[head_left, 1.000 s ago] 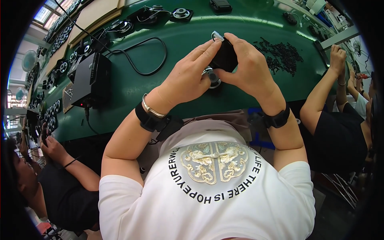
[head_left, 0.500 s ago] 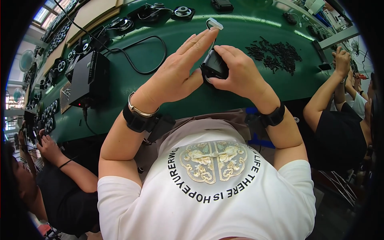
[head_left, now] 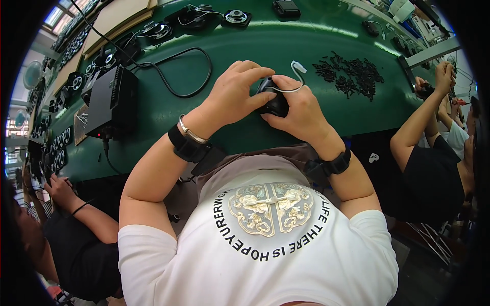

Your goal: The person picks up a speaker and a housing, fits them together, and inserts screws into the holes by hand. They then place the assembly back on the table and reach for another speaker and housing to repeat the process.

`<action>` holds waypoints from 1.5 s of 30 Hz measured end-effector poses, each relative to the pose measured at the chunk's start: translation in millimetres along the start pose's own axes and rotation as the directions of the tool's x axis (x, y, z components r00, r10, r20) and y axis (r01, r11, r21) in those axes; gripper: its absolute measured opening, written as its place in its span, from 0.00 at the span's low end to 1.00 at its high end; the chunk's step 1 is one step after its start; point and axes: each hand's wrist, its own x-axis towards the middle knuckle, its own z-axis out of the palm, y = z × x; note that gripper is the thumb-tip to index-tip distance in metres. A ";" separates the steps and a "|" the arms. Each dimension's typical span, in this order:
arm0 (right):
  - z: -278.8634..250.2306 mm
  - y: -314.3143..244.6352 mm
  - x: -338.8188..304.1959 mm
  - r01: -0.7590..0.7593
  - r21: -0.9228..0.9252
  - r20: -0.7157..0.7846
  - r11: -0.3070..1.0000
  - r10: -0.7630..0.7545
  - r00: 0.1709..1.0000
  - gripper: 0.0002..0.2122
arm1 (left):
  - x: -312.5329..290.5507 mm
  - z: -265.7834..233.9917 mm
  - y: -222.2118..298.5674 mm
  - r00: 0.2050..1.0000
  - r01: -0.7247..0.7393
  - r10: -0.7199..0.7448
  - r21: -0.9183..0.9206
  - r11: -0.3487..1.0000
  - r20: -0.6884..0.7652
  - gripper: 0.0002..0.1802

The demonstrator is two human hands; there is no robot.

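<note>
A small black plastic casing (head_left: 276,104) is held between my two hands above the green bench. My right hand (head_left: 305,112) wraps round its right side, fingers over the far edge and thumb at the near edge. With thumb and fingertips, my left hand (head_left: 234,94) grips the left side and top. A thin pale cable (head_left: 292,91) leaves the casing and curves over my right fingers, ending in a white plug (head_left: 299,67). My palms and fingers hide much of the casing, so its exact kind does not show.
Small black parts (head_left: 349,74) lie in a loose pile at right on the green bench (head_left: 245,56). A black power box (head_left: 112,102) with a looped black cable (head_left: 206,71) stands at left. Round speaker-like units (head_left: 236,18) line the far side. Co-workers sit on both sides.
My left hand has gone from straight, outstretched fingers to curled ones gripping the casing. The plug end has swung right, over my right hand, and the casing has turned and come slightly nearer.
</note>
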 end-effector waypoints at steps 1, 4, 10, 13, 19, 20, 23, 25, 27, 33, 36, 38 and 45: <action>-1.5 -2.1 -0.7 -0.024 -0.005 0.023 1.000 0.024 0.999 0.34 | 3.3 2.2 -0.4 1.000 0.000 0.000 0.000 1.000 -0.001 0.18; -1.4 0.3 -1.8 -0.054 0.012 0.031 0.998 0.054 0.998 0.34 | 11.0 6.9 -3.2 0.983 0.151 -0.132 -0.154 0.976 0.129 0.11; -1.2 12.5 -0.7 -0.009 0.079 0.012 0.997 0.008 1.000 0.33 | 9.3 15.4 -25.3 0.909 0.415 -0.346 -0.591 0.692 0.234 0.11; -3.7 12.1 -2.7 -0.039 0.095 0.045 0.995 0.035 0.998 0.34 | 8.4 7.9 -35.5 0.873 0.487 -0.312 -0.618 0.617 0.376 0.22; -9.0 6.4 2.7 -0.059 0.133 0.091 0.989 0.047 0.995 0.34 | 5.7 3.5 -39.6 0.930 -0.016 0.064 -0.133 0.991 0.361 0.54; -10.2 4.7 4.5 -0.062 0.127 0.114 0.990 0.047 0.992 0.33 | 4.8 4.8 -40.3 0.899 -0.003 0.043 -0.091 0.996 0.435 0.60; -10.1 2.7 6.7 -0.066 0.113 0.165 0.991 0.047 0.985 0.33 | 4.7 5.3 -43.3 0.903 -0.014 0.068 -0.130 0.991 0.424 0.59; -8.4 4.3 4.6 -0.032 0.056 0.151 0.998 0.024 0.988 0.34 | 5.5 5.3 -44.1 0.905 -0.021 0.083 -0.152 0.988 0.418 0.59; -6.6 5.0 3.7 -0.015 0.026 0.149 1.000 0.011 0.989 0.34 | 5.0 4.8 -43.4 0.903 -0.024 0.083 -0.144 0.989 0.421 0.59; -7.1 6.8 3.0 0.013 0.015 0.142 1.000 -0.015 0.990 0.36 | 3.5 5.1 -43.6 0.909 -0.045 0.095 -0.132 0.990 0.406 0.59; -6.5 8.9 0.4 0.033 0.004 0.131 0.999 -0.033 0.991 0.37 | 5.1 3.7 -40.6 0.914 -0.049 0.099 -0.133 0.990 0.394 0.55; -3.5 9.7 -1.8 0.044 0.017 0.111 0.999 -0.045 0.993 0.38 | 1.3 -1.4 -37.7 0.920 -0.004 0.050 -0.119 0.993 0.390 0.51; 12.4 8.5 -10.0 0.031 -0.052 -0.013 0.998 -0.032 0.999 0.37 | -15.2 -13.3 14.1 0.910 0.144 -0.137 0.013 0.990 0.391 0.30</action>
